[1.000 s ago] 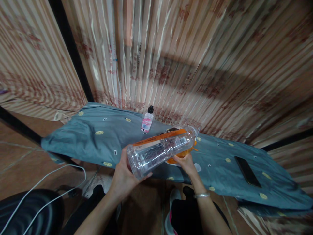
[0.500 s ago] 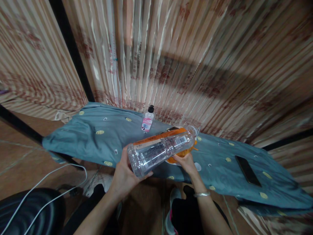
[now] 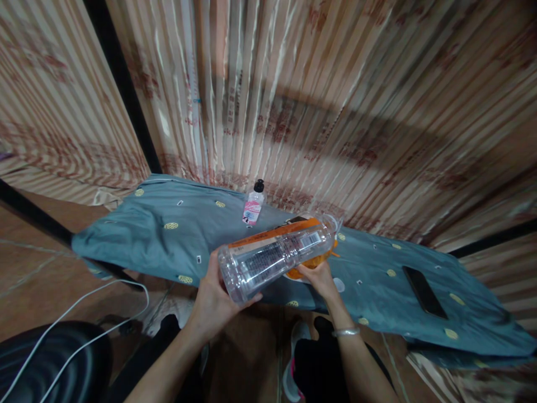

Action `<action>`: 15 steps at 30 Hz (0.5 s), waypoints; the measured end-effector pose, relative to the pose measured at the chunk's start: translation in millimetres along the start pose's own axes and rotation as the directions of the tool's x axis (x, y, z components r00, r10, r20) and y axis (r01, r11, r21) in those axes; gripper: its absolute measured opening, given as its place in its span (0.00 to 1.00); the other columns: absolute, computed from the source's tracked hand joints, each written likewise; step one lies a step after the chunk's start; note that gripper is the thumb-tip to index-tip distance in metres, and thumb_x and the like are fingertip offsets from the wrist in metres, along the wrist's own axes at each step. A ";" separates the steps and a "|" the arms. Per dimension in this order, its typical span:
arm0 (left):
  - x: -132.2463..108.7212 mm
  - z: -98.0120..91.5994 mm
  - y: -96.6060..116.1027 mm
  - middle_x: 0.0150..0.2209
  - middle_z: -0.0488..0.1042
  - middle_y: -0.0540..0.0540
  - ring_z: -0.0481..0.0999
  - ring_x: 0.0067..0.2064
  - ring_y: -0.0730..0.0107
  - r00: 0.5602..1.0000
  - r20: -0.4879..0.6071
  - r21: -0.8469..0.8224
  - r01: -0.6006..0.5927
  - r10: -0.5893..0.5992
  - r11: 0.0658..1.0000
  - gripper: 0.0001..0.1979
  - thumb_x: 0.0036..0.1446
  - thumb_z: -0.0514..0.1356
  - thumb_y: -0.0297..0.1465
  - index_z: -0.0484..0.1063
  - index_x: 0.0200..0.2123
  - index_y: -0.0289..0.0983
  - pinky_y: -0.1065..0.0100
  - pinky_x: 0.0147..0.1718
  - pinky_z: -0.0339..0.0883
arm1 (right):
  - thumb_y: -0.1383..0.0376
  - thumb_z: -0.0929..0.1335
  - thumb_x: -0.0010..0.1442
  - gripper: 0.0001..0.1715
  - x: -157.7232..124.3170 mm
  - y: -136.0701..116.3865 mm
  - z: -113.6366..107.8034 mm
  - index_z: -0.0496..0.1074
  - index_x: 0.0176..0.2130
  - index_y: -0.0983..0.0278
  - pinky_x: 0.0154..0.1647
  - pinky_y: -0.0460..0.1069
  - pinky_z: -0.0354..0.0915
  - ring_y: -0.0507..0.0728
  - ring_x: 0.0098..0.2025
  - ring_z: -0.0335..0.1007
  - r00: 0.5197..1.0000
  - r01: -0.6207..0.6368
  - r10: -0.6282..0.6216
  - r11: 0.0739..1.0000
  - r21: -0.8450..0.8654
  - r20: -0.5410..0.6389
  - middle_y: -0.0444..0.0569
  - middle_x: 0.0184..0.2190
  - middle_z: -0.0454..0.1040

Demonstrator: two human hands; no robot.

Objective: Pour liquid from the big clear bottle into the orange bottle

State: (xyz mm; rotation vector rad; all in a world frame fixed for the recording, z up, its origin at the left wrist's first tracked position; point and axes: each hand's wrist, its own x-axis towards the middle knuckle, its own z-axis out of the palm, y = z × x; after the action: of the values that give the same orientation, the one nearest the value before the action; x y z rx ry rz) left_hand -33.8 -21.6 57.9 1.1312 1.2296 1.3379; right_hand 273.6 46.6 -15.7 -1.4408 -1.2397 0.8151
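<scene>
My left hand [image 3: 213, 299] is wrapped round the base of a large clear plastic bottle [image 3: 277, 254] with an orange label, held nearly level with its neck pointing away to the right. My right hand [image 3: 321, 277] reaches under the bottle's neck and rests against an orange object [image 3: 312, 263] on the blue cloth; most of that object is hidden behind the bottle, and the fingers are largely hidden too.
A blue patterned cloth [image 3: 168, 235] covers a low table. A small bottle with a pink label and black cap [image 3: 254, 204] stands at the back. A dark phone [image 3: 423, 291] lies at the right. A white cable [image 3: 84, 305] crosses the floor at the left. Striped curtains hang behind.
The bottle has shifted very slightly in my left hand. Both hands stay where they were.
</scene>
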 end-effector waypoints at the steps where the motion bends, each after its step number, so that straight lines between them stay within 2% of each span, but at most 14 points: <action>1: -0.2 0.7 3.7 0.52 0.90 0.48 0.96 0.55 0.38 1.000 -0.008 -0.015 0.017 -0.017 1.000 0.53 0.29 0.88 0.35 0.67 0.58 0.49 0.31 0.66 0.87 | 0.34 0.89 0.41 0.41 -0.2 0.4 0.1 0.86 0.43 0.57 0.64 0.71 0.87 0.79 0.52 0.95 1.000 0.001 -0.001 1.000 0.000 -0.001 0.60 0.47 0.96; 4: -0.3 3.6 9.3 0.50 0.89 0.51 0.95 0.54 0.39 0.998 -0.009 -0.072 0.057 -0.057 0.996 0.53 0.26 0.87 0.33 0.67 0.56 0.50 0.30 0.65 0.88 | 0.33 0.89 0.41 0.42 -0.5 1.9 0.6 0.86 0.43 0.57 0.63 0.71 0.88 0.79 0.52 0.95 1.000 0.010 -0.010 1.000 0.001 -0.005 0.60 0.48 0.96; 8: -0.9 5.6 8.2 0.51 0.88 0.50 0.94 0.57 0.39 0.999 -0.025 -0.069 0.034 -0.036 0.997 0.51 0.28 0.87 0.34 0.70 0.57 0.49 0.27 0.70 0.83 | 0.30 0.88 0.42 0.44 -0.3 3.6 0.7 0.86 0.43 0.58 0.61 0.70 0.88 0.79 0.52 0.95 1.000 0.018 -0.018 1.000 -0.006 0.009 0.61 0.47 0.96; 12: -1.6 4.7 7.4 0.51 0.88 0.49 0.93 0.57 0.37 0.999 -0.023 -0.081 0.031 -0.033 0.996 0.51 0.29 0.87 0.34 0.71 0.58 0.49 0.26 0.65 0.86 | 0.31 0.89 0.41 0.43 0.7 2.8 -0.4 0.86 0.41 0.58 0.64 0.72 0.87 0.79 0.51 0.95 1.000 0.025 -0.025 0.999 -0.021 -0.008 0.59 0.46 0.96; 15: -1.2 3.7 7.0 0.50 0.88 0.49 0.94 0.55 0.38 1.000 -0.014 -0.063 0.018 -0.019 0.998 0.51 0.29 0.87 0.33 0.70 0.58 0.48 0.28 0.63 0.88 | 0.34 0.89 0.40 0.40 1.5 0.7 -1.6 0.86 0.39 0.57 0.62 0.70 0.88 0.79 0.51 0.95 1.000 0.023 -0.023 0.999 -0.033 -0.011 0.57 0.43 0.96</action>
State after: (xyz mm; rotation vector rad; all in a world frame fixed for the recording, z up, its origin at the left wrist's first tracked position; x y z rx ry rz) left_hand -30.5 -22.6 65.0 1.0650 1.1981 1.3635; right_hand 275.6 47.7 -15.8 -1.4528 -1.2641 0.7737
